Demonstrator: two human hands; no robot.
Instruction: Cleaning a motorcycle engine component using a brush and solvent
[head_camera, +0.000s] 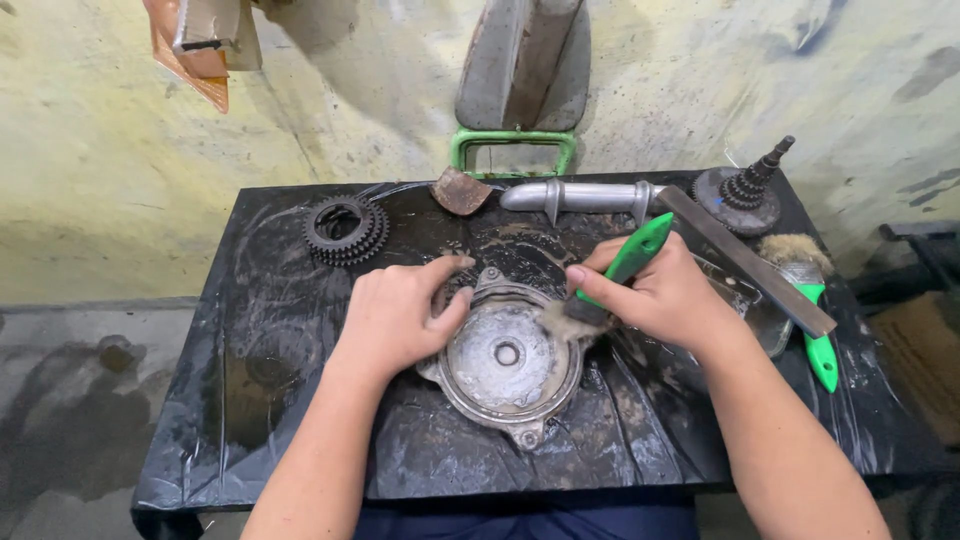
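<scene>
One round metal cover (505, 365) under flat left hand (395, 315), right hand (660, 295) grasping one of two green-handled brushes (625, 270), second brush (815, 320) near table's right edge (900, 440), front strip bare.

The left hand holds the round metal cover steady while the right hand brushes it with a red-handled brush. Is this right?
Not quite: the head view shows that the brush in the right hand has a green handle, not red. The rest holds: the left hand steadies the round metal cover while the bristles touch it.
</scene>
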